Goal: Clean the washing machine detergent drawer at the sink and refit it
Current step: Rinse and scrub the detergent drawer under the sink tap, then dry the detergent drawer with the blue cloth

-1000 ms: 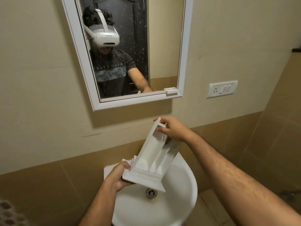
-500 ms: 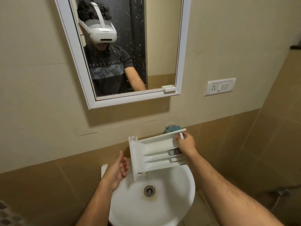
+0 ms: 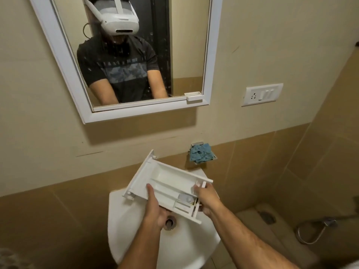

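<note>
Two hands on the drawer (image 3: 167,188), one view only (head cam), so this is all from there. Drawer is held open side up over the sink (image 3: 136,239), above the far half of the basin, front panel to the far left, rear end near right. Progress, as a judgement: early to mid. Drawer is out of the machine and at the sink, but no water is running that I can see, the basin looks dry, and the blue cloth (image 3: 202,153) sits unused in the wall holder far right of the sink. A small grey insert and some dark marks show in the rear compartment, so cleaning looks not done. Left to do: rinse, wipe, carry back, refit; the machine is not in frame. Left hand (image 3: 155,208) comes up from under the near edge, thumb laid over the rim into the tray, other fingers hidden beneath, so their spread can't be told. Right hand (image 3: 206,197) grips the rear end, fingers curled over the end wall and close together, thumb side hidden. Drain (image 3: 171,224) is partly covered by the left wrist.
</note>
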A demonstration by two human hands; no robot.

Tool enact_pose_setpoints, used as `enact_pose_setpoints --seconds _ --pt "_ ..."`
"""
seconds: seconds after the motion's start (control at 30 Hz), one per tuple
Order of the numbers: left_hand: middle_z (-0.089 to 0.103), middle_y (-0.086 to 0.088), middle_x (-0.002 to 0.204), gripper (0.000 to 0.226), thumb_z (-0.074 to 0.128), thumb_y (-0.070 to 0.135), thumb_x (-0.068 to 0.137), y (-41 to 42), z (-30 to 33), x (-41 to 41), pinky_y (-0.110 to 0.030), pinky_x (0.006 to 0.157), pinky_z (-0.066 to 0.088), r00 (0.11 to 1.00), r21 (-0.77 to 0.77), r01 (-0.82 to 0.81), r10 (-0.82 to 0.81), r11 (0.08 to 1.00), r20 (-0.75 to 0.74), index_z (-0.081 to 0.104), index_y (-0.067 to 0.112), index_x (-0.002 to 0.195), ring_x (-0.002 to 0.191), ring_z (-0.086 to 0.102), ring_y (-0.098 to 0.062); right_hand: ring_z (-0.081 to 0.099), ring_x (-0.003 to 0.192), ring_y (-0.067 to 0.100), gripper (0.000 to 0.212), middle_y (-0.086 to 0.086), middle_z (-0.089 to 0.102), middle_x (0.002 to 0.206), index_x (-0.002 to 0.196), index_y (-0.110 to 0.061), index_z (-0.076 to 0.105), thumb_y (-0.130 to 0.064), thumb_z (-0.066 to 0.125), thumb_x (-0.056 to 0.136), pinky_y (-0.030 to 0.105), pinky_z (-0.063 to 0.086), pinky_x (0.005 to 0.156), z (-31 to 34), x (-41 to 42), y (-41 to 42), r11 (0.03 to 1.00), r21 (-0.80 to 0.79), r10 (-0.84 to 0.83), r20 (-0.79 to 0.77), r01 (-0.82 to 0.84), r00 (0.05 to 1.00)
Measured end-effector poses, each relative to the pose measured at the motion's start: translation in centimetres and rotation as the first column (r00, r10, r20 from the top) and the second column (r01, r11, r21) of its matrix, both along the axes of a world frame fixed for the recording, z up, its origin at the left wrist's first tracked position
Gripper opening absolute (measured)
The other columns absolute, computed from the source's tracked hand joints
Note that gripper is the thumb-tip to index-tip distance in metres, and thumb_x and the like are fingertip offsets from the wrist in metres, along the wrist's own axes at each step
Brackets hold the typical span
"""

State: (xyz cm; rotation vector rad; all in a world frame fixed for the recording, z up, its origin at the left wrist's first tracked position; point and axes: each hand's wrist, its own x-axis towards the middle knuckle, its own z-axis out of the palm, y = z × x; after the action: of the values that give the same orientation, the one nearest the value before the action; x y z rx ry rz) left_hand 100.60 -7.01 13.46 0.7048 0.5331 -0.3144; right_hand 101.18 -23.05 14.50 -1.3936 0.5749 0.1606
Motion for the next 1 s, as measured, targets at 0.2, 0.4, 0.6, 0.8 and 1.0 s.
enact_pose_setpoints --seconds 0.2,0.4,0.6,0.8,1.0 --pt "0.066 -0.011 0.123 0.051 0.053 0.047 0.096 -0.3 -0.8 1.6 -0.040 0.077 0.054 0.956 0.233 -0.294 0.292 0.927 0.044 0.054 0.015 0.136 0.099 0.065 -0.030 0.074 0.086 0.021 0.037 0.000 0.073 0.106 0.109 -0.019 0.066 -0.034 0.081 0.079 0.033 0.058 0.053 0.2 0.9 -6.2 0.695 -0.081 0.678 -0.258 -0.714 0.689" --pt "0.065 -0.004 0.121 0.052 0.052 0.058 0.092 -0.4 -1.3 2.5 -0.039 0.080 0.053 0.940 0.396 -0.342 0.318 0.852 0.126 0.053 0.024 0.131 0.101 0.063 -0.023 0.060 0.067 0.012 0.025 0.002 0.070 0.090 0.101 -0.014 0.067 -0.032 0.074 0.085 0.029 0.052 0.062 3.6 9.9 -11.6 0.498 -0.621 0.533 -0.331 -0.605 0.779" --pt "0.064 -0.002 0.121 0.069 0.051 0.073 0.083 -0.8 -1.1 2.0 -0.052 0.099 0.049 0.929 0.453 -0.363 0.351 0.814 0.114 0.053 0.027 0.134 0.111 0.061 -0.029 0.056 0.107 0.034 0.058 0.013 0.054 0.119 0.122 -0.019 0.054 -0.057 0.065 0.080 0.038 0.049 0.082 4.8 17.6 -7.9 0.175 -0.950 0.503 -0.139 -0.258 0.853" --pt "0.069 -0.004 0.104 0.055 0.042 0.066 0.092 -0.6 0.8 1.3 -0.041 0.083 0.055 0.920 0.504 -0.364 0.385 0.783 0.066 0.057 0.022 0.122 0.097 0.066 -0.026 0.063 0.102 0.030 0.032 0.008 0.064 0.111 0.110 -0.019 0.060 -0.036 0.060 0.083 0.033 0.052 0.081 0.2 21.6 -6.5 0.054 -0.945 0.509 -0.253 -0.323 0.823" --pt "0.068 -0.004 0.115 0.069 0.030 0.071 0.092 -0.2 2.4 0.4 -0.044 0.093 0.053 0.933 0.548 -0.329 0.354 0.769 0.063 0.054 0.021 0.133 0.106 0.064 -0.023 0.064 0.090 0.038 0.023 0.017 0.067 0.101 0.101 -0.015 0.064 -0.010 0.063 0.078 0.037 0.056 0.078 -0.3 21.7 -8.4 0.155 -0.974 0.514 -0.061 -0.163 0.856"
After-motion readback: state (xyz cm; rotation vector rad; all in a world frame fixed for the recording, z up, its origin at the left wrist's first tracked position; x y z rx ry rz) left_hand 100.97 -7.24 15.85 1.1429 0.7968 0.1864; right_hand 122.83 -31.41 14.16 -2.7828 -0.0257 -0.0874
